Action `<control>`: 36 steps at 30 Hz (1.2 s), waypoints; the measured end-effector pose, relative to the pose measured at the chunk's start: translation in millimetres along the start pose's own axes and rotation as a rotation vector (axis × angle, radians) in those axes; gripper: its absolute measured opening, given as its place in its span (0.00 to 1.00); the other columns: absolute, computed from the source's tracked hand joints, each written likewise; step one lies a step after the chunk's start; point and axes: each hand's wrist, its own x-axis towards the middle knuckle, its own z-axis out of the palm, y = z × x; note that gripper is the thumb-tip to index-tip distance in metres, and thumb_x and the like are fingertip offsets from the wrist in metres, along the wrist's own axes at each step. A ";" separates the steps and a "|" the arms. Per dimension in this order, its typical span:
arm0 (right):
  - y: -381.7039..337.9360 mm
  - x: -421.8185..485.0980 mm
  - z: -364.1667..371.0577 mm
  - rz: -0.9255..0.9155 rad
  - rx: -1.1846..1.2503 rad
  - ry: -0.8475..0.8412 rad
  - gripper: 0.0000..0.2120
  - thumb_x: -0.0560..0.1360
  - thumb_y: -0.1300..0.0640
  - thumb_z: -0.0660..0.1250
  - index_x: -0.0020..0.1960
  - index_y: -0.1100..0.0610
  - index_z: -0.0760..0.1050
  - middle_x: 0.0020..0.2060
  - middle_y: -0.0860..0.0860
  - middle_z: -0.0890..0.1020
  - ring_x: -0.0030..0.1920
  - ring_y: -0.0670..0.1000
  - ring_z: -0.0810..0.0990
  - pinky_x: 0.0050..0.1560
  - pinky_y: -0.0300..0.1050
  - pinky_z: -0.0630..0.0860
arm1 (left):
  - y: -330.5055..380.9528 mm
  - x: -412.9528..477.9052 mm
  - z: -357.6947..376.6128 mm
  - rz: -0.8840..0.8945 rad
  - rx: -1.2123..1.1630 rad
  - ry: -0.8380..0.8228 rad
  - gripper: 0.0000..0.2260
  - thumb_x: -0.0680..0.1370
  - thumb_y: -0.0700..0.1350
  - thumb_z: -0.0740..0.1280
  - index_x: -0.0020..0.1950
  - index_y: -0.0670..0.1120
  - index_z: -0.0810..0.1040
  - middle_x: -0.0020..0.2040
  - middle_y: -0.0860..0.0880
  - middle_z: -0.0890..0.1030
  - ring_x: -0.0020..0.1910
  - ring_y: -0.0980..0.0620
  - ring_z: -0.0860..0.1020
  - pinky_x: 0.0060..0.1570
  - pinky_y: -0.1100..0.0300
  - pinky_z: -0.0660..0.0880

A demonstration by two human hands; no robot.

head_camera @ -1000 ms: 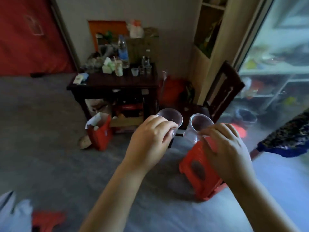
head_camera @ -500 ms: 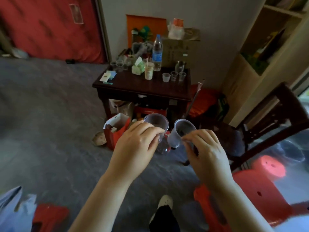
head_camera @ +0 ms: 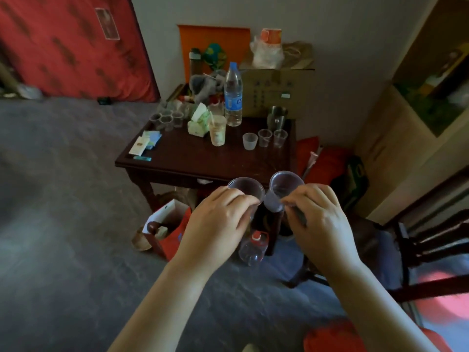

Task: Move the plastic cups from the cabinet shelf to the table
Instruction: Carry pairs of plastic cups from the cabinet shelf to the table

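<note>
My left hand (head_camera: 220,224) grips a clear plastic cup (head_camera: 245,187), its mouth facing up and away. My right hand (head_camera: 320,224) pinches a second clear plastic cup (head_camera: 281,189) by its side; that one tilts toward the left one, and the two rims nearly touch. Both cups hang in the air just in front of the dark wooden table (head_camera: 193,158). On the table's right part stand three small clear cups (head_camera: 265,138) in a row. Several more cups (head_camera: 166,119) cluster at its far left corner. The cabinet (head_camera: 396,138) rises at the right.
On the table stand a water bottle (head_camera: 233,96), a drink cup with a straw (head_camera: 217,130), a tissue pack (head_camera: 198,122) and a metal mug (head_camera: 276,115). On the floor are a red box (head_camera: 168,229) and a bottle (head_camera: 253,247). A dark chair (head_camera: 418,240) stands right.
The view has swung left and closed in on the table. Both hands have carried their cups nearer to the table's front edge, and the cups sit closer together.
</note>
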 end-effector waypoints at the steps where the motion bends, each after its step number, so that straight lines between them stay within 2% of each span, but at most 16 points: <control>1: 8.8 5.1 5.1 0.006 -0.004 -0.010 0.06 0.73 0.62 0.69 0.49 0.60 0.81 0.47 0.52 0.81 0.52 0.53 0.74 0.54 0.38 0.69 | -3.5 7.4 8.7 -0.008 -0.001 -0.011 0.07 0.74 0.41 0.66 0.50 0.47 0.80 0.44 0.51 0.80 0.48 0.54 0.74 0.48 0.64 0.67; 4: 30.0 20.6 18.1 0.009 0.001 -0.040 0.06 0.72 0.63 0.70 0.49 0.59 0.81 0.46 0.51 0.81 0.52 0.53 0.75 0.54 0.38 0.70 | -16.3 29.4 31.4 -0.014 0.000 -0.052 0.11 0.70 0.37 0.70 0.51 0.47 0.80 0.44 0.51 0.80 0.48 0.54 0.74 0.47 0.63 0.67; 7: 57.4 39.6 34.1 0.030 -0.002 -0.069 0.06 0.71 0.64 0.71 0.48 0.59 0.81 0.45 0.50 0.81 0.50 0.53 0.76 0.50 0.44 0.75 | -35.2 57.9 58.1 -0.029 -0.032 -0.119 0.10 0.72 0.37 0.67 0.51 0.48 0.78 0.45 0.52 0.80 0.49 0.53 0.75 0.46 0.63 0.69; 10: 82.8 61.2 48.8 0.060 -0.019 -0.090 0.06 0.71 0.63 0.71 0.48 0.58 0.80 0.45 0.50 0.81 0.50 0.53 0.76 0.48 0.43 0.75 | -56.4 87.7 87.3 -0.028 -0.055 -0.177 0.09 0.73 0.38 0.66 0.51 0.47 0.78 0.45 0.52 0.80 0.48 0.53 0.75 0.45 0.63 0.71; 15: 130.3 124.9 85.5 0.020 -0.089 -0.170 0.07 0.72 0.63 0.69 0.49 0.57 0.80 0.46 0.50 0.81 0.50 0.53 0.75 0.50 0.46 0.75 | -105.3 147.7 148.0 -0.037 -0.107 -0.213 0.11 0.73 0.37 0.67 0.53 0.46 0.78 0.48 0.51 0.81 0.51 0.51 0.76 0.47 0.59 0.74; 20: 176.7 191.0 135.7 0.094 -0.118 -0.292 0.07 0.72 0.62 0.68 0.49 0.58 0.80 0.46 0.51 0.81 0.50 0.55 0.77 0.52 0.54 0.74 | -157.5 211.7 203.6 -0.029 -0.146 -0.274 0.12 0.71 0.36 0.68 0.53 0.46 0.78 0.47 0.50 0.80 0.49 0.51 0.76 0.43 0.62 0.72; 25: 213.7 230.0 189.7 0.131 -0.153 -0.376 0.08 0.70 0.62 0.69 0.49 0.57 0.80 0.44 0.52 0.82 0.48 0.55 0.77 0.48 0.50 0.74 | -199.9 255.8 257.3 -0.013 -0.164 -0.371 0.11 0.70 0.35 0.67 0.51 0.46 0.78 0.45 0.50 0.79 0.47 0.50 0.76 0.39 0.59 0.74; 30: 254.3 248.5 229.0 0.191 -0.163 -0.523 0.11 0.71 0.63 0.65 0.53 0.58 0.79 0.48 0.53 0.81 0.51 0.56 0.75 0.51 0.51 0.74 | -230.4 277.4 305.8 -0.015 -0.168 -0.497 0.07 0.73 0.35 0.65 0.49 0.43 0.78 0.45 0.47 0.79 0.46 0.47 0.76 0.38 0.52 0.76; 36: 285.0 256.0 266.0 0.222 -0.134 -0.547 0.11 0.69 0.66 0.68 0.51 0.59 0.80 0.43 0.54 0.82 0.46 0.58 0.77 0.46 0.53 0.75 | -251.6 280.9 355.3 0.008 -0.176 -0.610 0.06 0.73 0.35 0.65 0.48 0.41 0.78 0.45 0.46 0.79 0.48 0.46 0.76 0.35 0.54 0.74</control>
